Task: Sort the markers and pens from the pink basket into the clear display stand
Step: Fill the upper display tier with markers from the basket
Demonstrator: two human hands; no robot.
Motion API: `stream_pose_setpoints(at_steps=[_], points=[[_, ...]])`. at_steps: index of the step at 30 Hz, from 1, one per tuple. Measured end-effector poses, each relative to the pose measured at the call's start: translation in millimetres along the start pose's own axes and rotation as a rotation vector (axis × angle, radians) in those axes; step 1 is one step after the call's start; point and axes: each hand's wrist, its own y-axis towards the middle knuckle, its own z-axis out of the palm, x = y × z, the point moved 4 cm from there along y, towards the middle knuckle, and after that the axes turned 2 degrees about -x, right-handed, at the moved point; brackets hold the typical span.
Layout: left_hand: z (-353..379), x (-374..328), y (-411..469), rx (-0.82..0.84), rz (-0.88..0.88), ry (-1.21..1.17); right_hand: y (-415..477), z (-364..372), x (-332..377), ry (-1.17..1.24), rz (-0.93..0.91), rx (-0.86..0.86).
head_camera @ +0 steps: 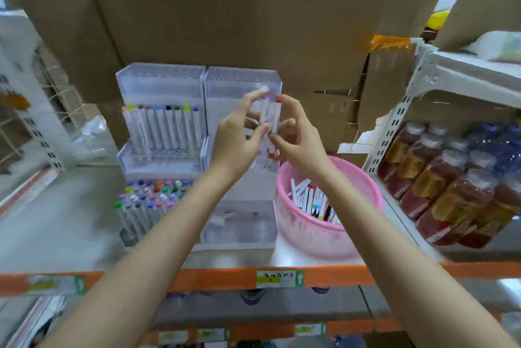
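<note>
Where left hand point(236, 141) and right hand point(297, 140) meet, their fingers point(285, 105) pinch upright markers point(271, 114) between them.

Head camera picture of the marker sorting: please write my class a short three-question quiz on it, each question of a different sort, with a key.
1. True or false: the pink basket stands right of the clear stand.
2. Which half of the clear stand has rows of markers? A left; B right; C neither.
3. Fill in: the left hand and right hand together hold a few ____ in front of the stand.
Key: 1 true; 2 A; 3 markers.
</note>
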Motion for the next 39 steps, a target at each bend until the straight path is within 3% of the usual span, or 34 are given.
stream_pose_setpoints(at_steps=[9,15,27,39], points=[[-123,52,5,-0.195,-0.069,0.098,44,116,46,0.031,-0.114,0.045],[-168,82,5,-0.219,-0.113,0.085,62,167,63,-0.024,-0.163,0.039],[-182,110,32,-0.101,-0.086,0.016,80,196,69,-0.109,-0.225,-0.105],[-183,124,35,-0.09,0.033,0.152,79,206,61,-0.143,-0.207,-0.196]])
